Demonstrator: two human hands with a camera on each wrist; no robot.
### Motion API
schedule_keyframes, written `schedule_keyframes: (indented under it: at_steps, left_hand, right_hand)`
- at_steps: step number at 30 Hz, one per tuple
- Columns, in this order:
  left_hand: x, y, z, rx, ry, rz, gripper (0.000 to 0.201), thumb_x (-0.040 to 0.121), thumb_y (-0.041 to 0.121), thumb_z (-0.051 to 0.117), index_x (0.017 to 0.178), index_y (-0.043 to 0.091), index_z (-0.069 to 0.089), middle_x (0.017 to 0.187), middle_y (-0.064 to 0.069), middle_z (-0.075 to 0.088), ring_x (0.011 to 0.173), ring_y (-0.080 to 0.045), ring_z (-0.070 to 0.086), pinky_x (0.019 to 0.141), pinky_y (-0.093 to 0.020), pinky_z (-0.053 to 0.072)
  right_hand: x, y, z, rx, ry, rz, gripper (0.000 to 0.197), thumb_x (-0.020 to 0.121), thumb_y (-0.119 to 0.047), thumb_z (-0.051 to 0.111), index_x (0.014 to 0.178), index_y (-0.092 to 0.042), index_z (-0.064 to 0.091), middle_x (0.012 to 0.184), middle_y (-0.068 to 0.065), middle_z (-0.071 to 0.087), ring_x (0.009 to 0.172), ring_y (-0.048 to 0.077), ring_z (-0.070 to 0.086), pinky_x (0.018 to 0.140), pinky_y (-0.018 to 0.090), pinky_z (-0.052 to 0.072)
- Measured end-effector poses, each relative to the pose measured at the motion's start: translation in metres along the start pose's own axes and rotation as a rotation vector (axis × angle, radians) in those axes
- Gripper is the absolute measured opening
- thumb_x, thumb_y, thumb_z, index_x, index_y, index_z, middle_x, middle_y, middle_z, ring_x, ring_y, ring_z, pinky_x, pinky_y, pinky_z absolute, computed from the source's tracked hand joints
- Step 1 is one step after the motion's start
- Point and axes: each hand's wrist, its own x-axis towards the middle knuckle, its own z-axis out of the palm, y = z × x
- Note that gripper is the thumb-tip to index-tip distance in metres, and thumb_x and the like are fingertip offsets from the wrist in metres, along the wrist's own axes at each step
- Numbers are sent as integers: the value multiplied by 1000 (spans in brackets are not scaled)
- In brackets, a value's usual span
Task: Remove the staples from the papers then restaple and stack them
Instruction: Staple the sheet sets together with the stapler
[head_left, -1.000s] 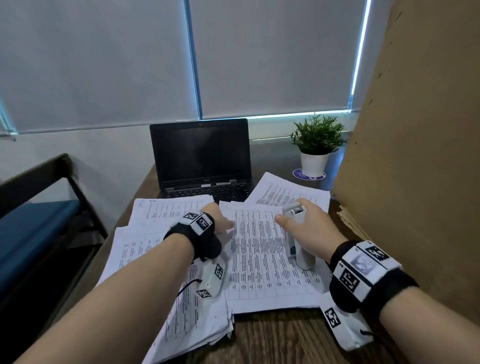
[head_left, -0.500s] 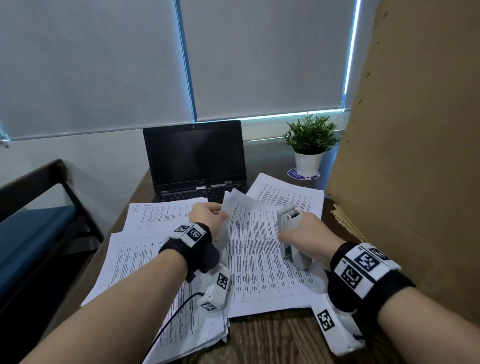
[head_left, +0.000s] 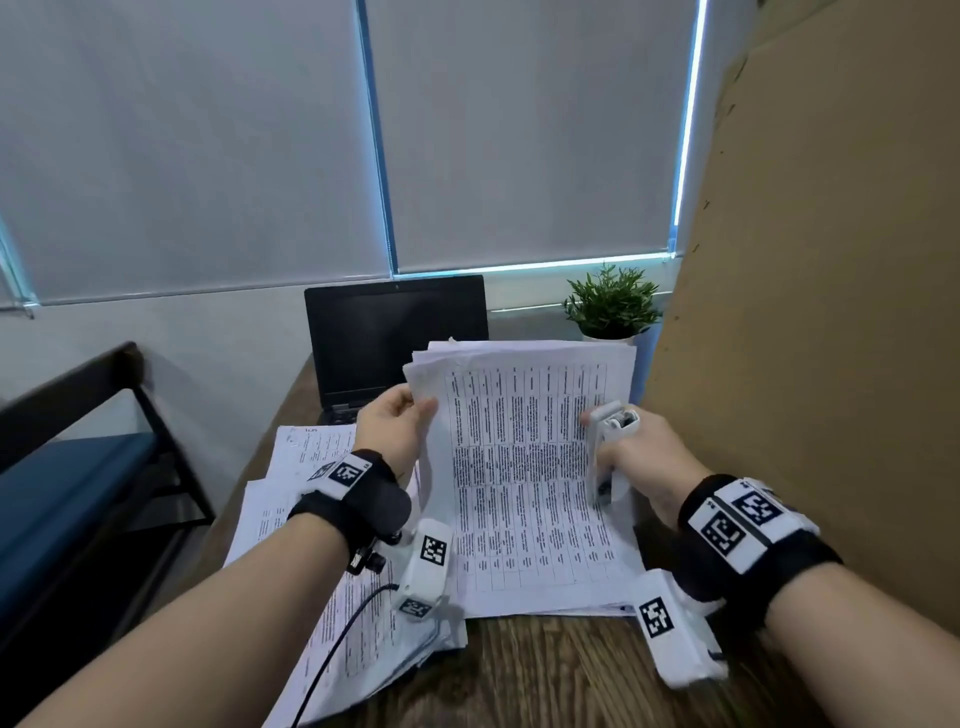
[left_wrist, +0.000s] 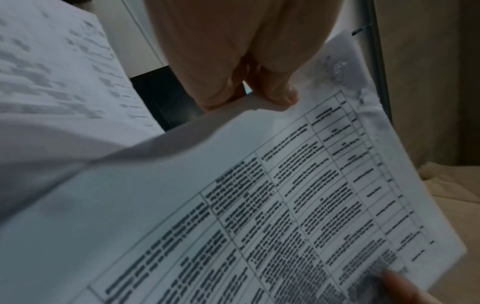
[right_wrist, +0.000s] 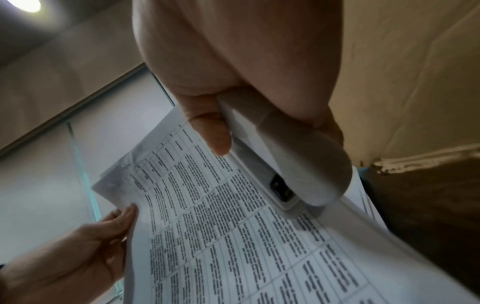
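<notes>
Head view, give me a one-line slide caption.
Left hand lifts the papers while the right hand holds a stapler.

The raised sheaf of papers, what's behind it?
Behind the raised sheaf, the laptop and potted plant show partly. The laptop's keyboard and the plant's pot are mostly covered.

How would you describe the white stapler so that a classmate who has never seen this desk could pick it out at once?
Start at the open black laptop at the back of the wooden desk, then look right to the lifted set of printed sheets. At its right edge, the right hand grips the white stapler. It is the only hard plastic thing among the papers.
</notes>
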Motion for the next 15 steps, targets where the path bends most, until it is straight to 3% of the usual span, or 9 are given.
schedule_keyframes:
  at_steps: [2, 5, 8, 10, 13, 15]
  left_hand:
    - [-6, 20, 3, -17, 17, 76, 18, 93, 0, 58, 87, 16, 66, 88, -9, 71, 87, -28, 65, 88, -49, 55]
    - [-18, 59, 11, 23, 26, 207, 21, 93, 3, 56, 99, 23, 59, 101, -6, 71, 95, -25, 68, 88, -42, 56]
    - [-36, 93, 20, 123, 46, 353, 19, 92, 6, 52, 104, 20, 55, 105, -7, 67, 99, -25, 65, 92, -46, 53]
    - [-54, 111, 25, 153, 69, 411, 17, 94, 5, 49, 103, 19, 52, 97, -2, 63, 93, -20, 62, 90, -37, 51]
    - [-84, 119, 24, 177, 91, 413, 15, 97, 6, 47, 109, 16, 47, 86, 10, 52, 79, -9, 53, 75, -24, 43]
    - [-100, 109, 15, 179, 79, 332, 22, 96, 9, 50, 117, 13, 44, 88, 8, 51, 76, -9, 52, 69, -22, 44]
  right_hand:
    - [-9, -18, -6, -32, 6, -67, 48, 71, 22, 48, 97, -12, 67, 96, 24, 59, 78, 26, 49, 65, 36, 43]
    - [-26, -47, -10, -27, 25, -145, 44, 78, 22, 46, 103, -10, 63, 80, 13, 49, 68, 25, 42, 63, 35, 38]
    - [-48, -75, -12, 14, 56, -197, 39, 82, 19, 47, 101, -12, 60, 74, 9, 47, 57, 20, 46, 54, 32, 45]
    - [-62, -86, -10, 59, 56, -217, 36, 81, 18, 49, 101, -10, 61, 75, 10, 51, 61, 23, 50, 54, 36, 50]
    - [-82, -89, -6, 83, 57, -227, 32, 79, 18, 51, 103, -1, 61, 76, 11, 53, 67, 26, 53, 66, 47, 54]
    - [-96, -82, -3, 84, 43, -207, 34, 78, 20, 50, 105, 3, 61, 77, 12, 53, 69, 27, 53, 67, 45, 53]
